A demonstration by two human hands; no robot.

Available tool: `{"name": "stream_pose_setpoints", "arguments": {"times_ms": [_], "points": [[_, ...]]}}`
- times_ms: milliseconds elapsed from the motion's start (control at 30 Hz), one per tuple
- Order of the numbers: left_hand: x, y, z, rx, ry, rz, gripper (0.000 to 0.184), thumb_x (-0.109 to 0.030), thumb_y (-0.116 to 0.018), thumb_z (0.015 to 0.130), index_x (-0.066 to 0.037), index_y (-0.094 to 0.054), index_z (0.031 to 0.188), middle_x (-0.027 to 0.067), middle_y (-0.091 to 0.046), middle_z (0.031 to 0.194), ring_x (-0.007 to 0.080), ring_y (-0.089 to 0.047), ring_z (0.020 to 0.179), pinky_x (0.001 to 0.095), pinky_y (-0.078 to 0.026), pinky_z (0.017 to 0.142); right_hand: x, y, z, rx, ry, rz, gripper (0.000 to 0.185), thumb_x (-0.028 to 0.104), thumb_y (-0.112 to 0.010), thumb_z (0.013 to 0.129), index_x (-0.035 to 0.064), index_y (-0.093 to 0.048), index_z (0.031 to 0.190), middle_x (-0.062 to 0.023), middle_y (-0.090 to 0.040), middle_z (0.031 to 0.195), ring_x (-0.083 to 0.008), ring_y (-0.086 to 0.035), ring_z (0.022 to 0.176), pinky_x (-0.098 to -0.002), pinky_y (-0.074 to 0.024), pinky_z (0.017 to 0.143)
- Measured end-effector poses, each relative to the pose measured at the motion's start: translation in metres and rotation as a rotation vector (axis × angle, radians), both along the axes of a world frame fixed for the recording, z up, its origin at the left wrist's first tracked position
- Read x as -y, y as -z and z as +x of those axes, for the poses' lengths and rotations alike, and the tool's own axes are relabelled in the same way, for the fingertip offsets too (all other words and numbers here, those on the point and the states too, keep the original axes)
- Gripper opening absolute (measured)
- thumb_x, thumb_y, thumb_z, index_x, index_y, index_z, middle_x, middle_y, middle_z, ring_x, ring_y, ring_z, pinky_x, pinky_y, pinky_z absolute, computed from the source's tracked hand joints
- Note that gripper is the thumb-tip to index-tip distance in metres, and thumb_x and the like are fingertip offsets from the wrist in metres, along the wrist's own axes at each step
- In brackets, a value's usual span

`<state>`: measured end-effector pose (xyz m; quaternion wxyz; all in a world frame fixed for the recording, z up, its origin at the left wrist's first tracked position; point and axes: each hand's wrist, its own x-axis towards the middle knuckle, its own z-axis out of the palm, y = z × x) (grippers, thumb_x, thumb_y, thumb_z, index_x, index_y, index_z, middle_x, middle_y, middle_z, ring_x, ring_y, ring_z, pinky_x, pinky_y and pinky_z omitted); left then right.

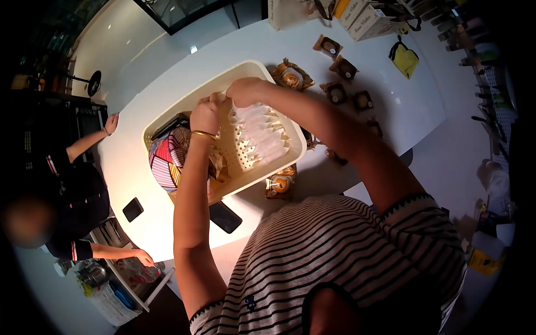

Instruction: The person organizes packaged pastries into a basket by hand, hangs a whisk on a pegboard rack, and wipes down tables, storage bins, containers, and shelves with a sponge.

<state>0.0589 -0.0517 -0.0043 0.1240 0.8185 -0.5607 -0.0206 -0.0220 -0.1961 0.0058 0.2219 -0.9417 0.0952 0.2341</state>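
Both of my hands are inside a cream plastic basket (297, 146) with a perforated bottom. My left hand (205, 115) is closed near the basket's far wall, and my right hand (244, 92) is closed just right of it. A bit of white material shows between them, but what the fingers hold is too small to name. Several white wrapped packets (262, 134) stand in a row below my right hand. Left of my left wrist, a colorful patterned cloth item (167, 158) and a dark flat object (171, 125) lie in the basket.
Packaged pastries (291, 78) lie right of the basket; another (280, 182) is at its near edge. Two phones (133, 209) (225, 217) rest on the white table (223, 42). Paper bags (365, 19) and a yellow pouch (404, 59) are farther back. Another person (78, 190) stands at the left.
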Motion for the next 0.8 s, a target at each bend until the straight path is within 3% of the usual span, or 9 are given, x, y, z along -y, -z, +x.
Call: {"name": "stream_pose_setpoints", "arguments": {"times_ms": [33,133,200,367,433,533,600,733,800], "points": [[0.000,0.012,-0.002,0.003,0.010,-0.141,0.028,-0.008,-0.056,0.076,-0.007,-0.056,0.104,0.0166,-0.062,0.087,0.0373,-0.059,0.081,0.0435,-0.049,0.068,0.002,-0.003,-0.001,0.001,0.005,-0.001,0.036,0.004,-0.048,0.072,0.0063,-0.062,0.105,-0.0158,-0.063,0.098,-0.0303,-0.060,0.094,-0.0388,-0.0493,0.076],[-0.003,0.030,-0.008,-0.010,-0.013,-0.417,0.026,-0.009,-0.059,0.076,-0.007,-0.059,0.101,0.0149,-0.062,0.091,0.0355,-0.060,0.081,0.0414,-0.049,0.068,0.000,0.002,-0.009,-0.018,0.040,-0.005,0.030,0.006,-0.050,0.073,0.0055,-0.064,0.098,-0.0153,-0.064,0.092,-0.0295,-0.062,0.090,-0.0382,-0.0502,0.074],[-0.006,0.030,-0.014,-0.002,-0.046,-0.398,0.024,-0.008,-0.060,0.075,-0.007,-0.061,0.099,0.0146,-0.061,0.094,0.0346,-0.060,0.080,0.0409,-0.050,0.068,-0.007,0.006,-0.021,0.224,0.096,-0.186,0.020,0.010,-0.052,0.077,0.0054,-0.069,0.088,-0.0121,-0.066,0.095,-0.0289,-0.063,0.088,-0.0392,-0.0506,0.074],[0.010,0.039,-0.019,-0.167,-0.155,-0.211,0.023,-0.004,-0.061,0.073,-0.006,-0.064,0.096,0.0150,-0.061,0.094,0.0326,-0.061,0.077,0.0388,-0.050,0.068,-0.006,-0.017,-0.026,0.110,0.158,-0.044,0.020,0.007,-0.051,0.078,0.0038,-0.068,0.087,-0.0125,-0.066,0.096,-0.0283,-0.063,0.089,-0.0389,-0.0507,0.074],[0.015,0.070,-0.010,-0.106,-0.036,-0.532,0.022,-0.008,-0.060,0.074,-0.006,-0.065,0.095,0.0152,-0.062,0.086,0.0326,-0.062,0.074,0.0366,-0.050,0.066,-0.009,-0.021,-0.027,0.095,0.225,0.048,0.020,0.006,-0.051,0.077,0.0021,-0.067,0.087,-0.0134,-0.065,0.096,-0.0282,-0.063,0.091,-0.0389,-0.0505,0.075],[0.002,0.035,-0.022,-0.221,-0.219,-0.524,0.020,-0.013,-0.060,0.075,-0.005,-0.065,0.092,0.0161,-0.061,0.074,0.0327,-0.061,0.069,0.0346,-0.049,0.065,-0.006,-0.026,-0.042,0.221,0.074,-0.125,0.021,0.005,-0.051,0.077,-0.0007,-0.065,0.091,-0.0161,-0.064,0.098,-0.0282,-0.062,0.092,-0.0387,-0.0491,0.078],[-0.001,0.036,-0.016,-0.252,-0.298,-0.494,0.017,-0.013,-0.059,0.075,-0.003,-0.064,0.089,0.0172,-0.060,0.072,0.0329,-0.061,0.068,0.0353,-0.049,0.064,0.009,-0.025,-0.064,1.035,-0.006,-0.524,0.030,0.009,-0.049,0.079,0.0029,-0.059,0.108,-0.0118,-0.066,0.086,-0.0279,-0.063,0.076,-0.0401,-0.0508,0.071],[0.006,0.045,-0.018,-0.369,-0.386,-0.196,0.014,-0.014,-0.059,0.076,-0.001,-0.060,0.079,0.0204,-0.058,0.071,0.0331,-0.060,0.065,0.0388,-0.046,0.060,0.022,-0.003,-0.071,1.295,0.461,-0.544,0.037,0.007,-0.045,0.081,0.0001,-0.053,0.117,-0.0182,-0.064,0.081,-0.0329,-0.061,0.071,-0.0424,-0.0490,0.070],[0.025,0.080,-0.018,-0.230,-0.276,-0.474,0.012,-0.012,-0.059,0.077,0.000,-0.057,0.078,0.0205,-0.056,0.069,0.0331,-0.058,0.062,0.0391,-0.045,0.058,0.012,-0.007,-0.076,0.858,0.661,0.143,0.039,0.006,-0.043,0.083,-0.0033,-0.048,0.121,-0.0244,-0.060,0.075,-0.0371,-0.059,0.069,-0.0445,-0.0466,0.068]]}}
